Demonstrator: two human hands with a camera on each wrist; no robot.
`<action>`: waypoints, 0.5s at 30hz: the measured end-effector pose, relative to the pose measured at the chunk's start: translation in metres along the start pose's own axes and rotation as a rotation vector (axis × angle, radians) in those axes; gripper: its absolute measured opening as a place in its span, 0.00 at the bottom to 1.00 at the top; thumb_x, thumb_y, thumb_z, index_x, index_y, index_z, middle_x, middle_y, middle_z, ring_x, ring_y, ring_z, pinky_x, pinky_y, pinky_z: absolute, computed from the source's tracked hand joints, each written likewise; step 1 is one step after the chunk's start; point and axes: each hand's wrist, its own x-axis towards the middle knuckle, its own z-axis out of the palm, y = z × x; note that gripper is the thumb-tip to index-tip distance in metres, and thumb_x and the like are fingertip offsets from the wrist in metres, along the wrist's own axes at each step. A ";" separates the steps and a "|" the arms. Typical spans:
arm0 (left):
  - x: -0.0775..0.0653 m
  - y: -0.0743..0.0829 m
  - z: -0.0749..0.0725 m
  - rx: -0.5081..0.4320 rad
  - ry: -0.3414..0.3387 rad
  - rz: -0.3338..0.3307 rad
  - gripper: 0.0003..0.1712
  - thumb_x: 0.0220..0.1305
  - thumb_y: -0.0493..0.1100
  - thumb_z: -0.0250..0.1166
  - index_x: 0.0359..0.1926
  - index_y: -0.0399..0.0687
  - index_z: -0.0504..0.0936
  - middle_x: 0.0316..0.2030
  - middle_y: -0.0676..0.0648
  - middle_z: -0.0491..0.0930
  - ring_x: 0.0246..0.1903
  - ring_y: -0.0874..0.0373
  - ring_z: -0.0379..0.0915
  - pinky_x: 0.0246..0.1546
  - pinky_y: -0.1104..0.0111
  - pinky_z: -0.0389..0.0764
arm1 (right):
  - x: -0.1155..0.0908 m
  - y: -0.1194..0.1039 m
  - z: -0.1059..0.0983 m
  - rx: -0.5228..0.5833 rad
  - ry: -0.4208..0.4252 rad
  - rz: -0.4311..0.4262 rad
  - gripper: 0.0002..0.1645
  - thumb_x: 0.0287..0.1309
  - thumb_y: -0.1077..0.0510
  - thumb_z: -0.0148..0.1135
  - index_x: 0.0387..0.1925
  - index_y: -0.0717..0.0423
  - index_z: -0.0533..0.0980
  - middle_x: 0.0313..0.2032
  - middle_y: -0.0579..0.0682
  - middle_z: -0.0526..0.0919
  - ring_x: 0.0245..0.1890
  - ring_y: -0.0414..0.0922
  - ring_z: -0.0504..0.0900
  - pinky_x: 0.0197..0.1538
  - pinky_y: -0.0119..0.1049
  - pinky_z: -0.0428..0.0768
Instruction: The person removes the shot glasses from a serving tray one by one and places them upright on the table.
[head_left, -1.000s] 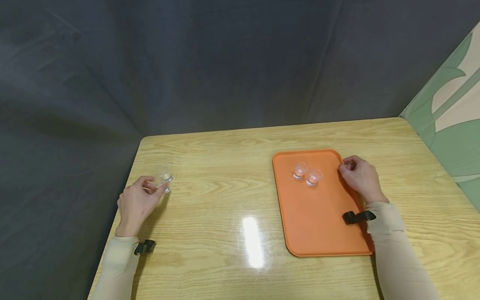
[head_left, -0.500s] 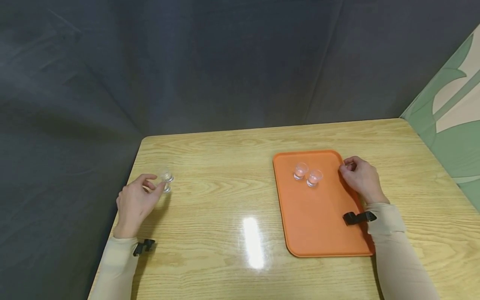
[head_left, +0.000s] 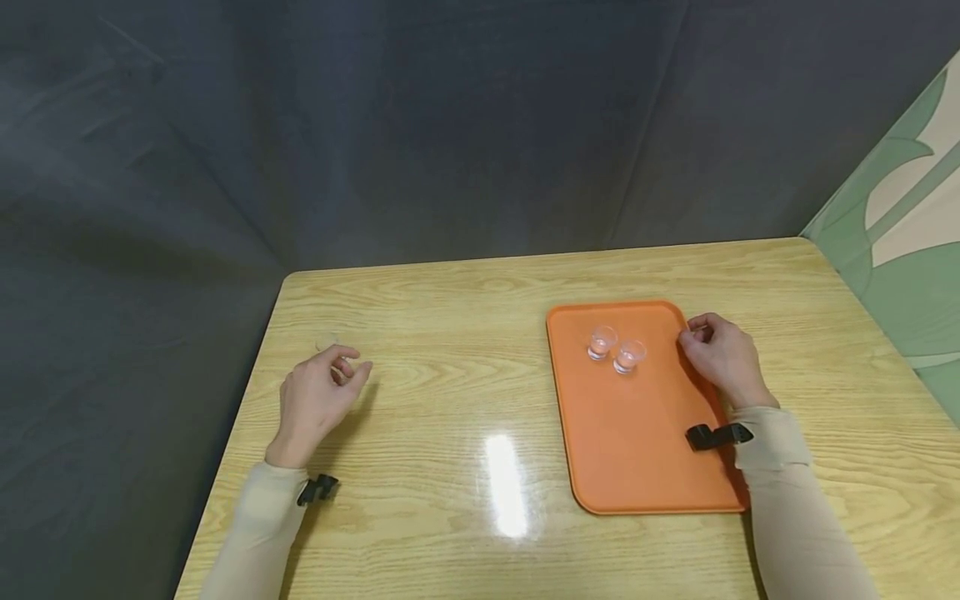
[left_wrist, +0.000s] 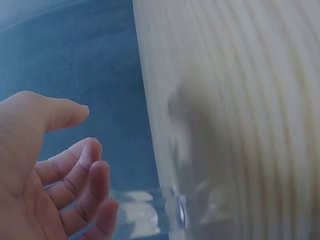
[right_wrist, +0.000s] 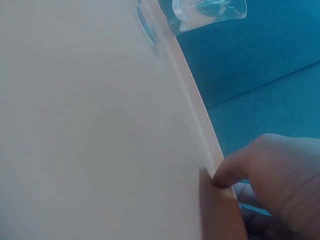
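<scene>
My left hand [head_left: 318, 396] hovers over the left part of the table, its fingers loosely bent and holding nothing. Just past its fingers, the rim of a clear shot glass [head_left: 327, 341] peeks out; the hand hides the rest. The left wrist view catches clear glass [left_wrist: 142, 215] beyond the fingertips, with a gap between thumb and fingers. On the right, my right hand [head_left: 723, 358] pinches the right rim of an orange tray [head_left: 645, 450] between thumb and fingers. Two clear shot glasses [head_left: 602, 342] stand upright side by side near the tray's far end.
The wood-grain table [head_left: 442, 358] runs between my left hand and the tray. A dark curtain [head_left: 465, 133] hangs behind the table and along its left side. A green leaf-patterned cloth [head_left: 911, 242] lies beyond the right edge.
My left hand has come away from the left-hand glasses and shifted right, now covering most of them from view. My right hand and the tray stay put.
</scene>
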 end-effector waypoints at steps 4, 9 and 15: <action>0.000 0.005 0.007 -0.009 -0.025 0.017 0.18 0.71 0.55 0.71 0.51 0.49 0.90 0.30 0.53 0.87 0.26 0.58 0.80 0.25 0.64 0.75 | 0.000 -0.001 0.000 0.001 -0.004 0.004 0.27 0.75 0.48 0.54 0.58 0.68 0.76 0.40 0.62 0.80 0.37 0.55 0.78 0.33 0.36 0.73; 0.002 0.012 0.012 -0.015 -0.051 0.032 0.17 0.71 0.54 0.71 0.51 0.48 0.90 0.32 0.52 0.87 0.26 0.59 0.81 0.25 0.65 0.75 | -0.001 -0.001 0.000 0.002 -0.004 0.006 0.27 0.75 0.47 0.54 0.58 0.68 0.76 0.40 0.63 0.80 0.37 0.55 0.78 0.33 0.36 0.73; 0.004 0.025 0.019 -0.028 -0.091 0.054 0.18 0.70 0.54 0.72 0.52 0.48 0.90 0.32 0.52 0.87 0.25 0.61 0.80 0.22 0.66 0.75 | 0.000 0.000 0.000 -0.004 0.008 -0.012 0.26 0.75 0.48 0.55 0.57 0.68 0.77 0.39 0.62 0.81 0.36 0.54 0.78 0.33 0.37 0.72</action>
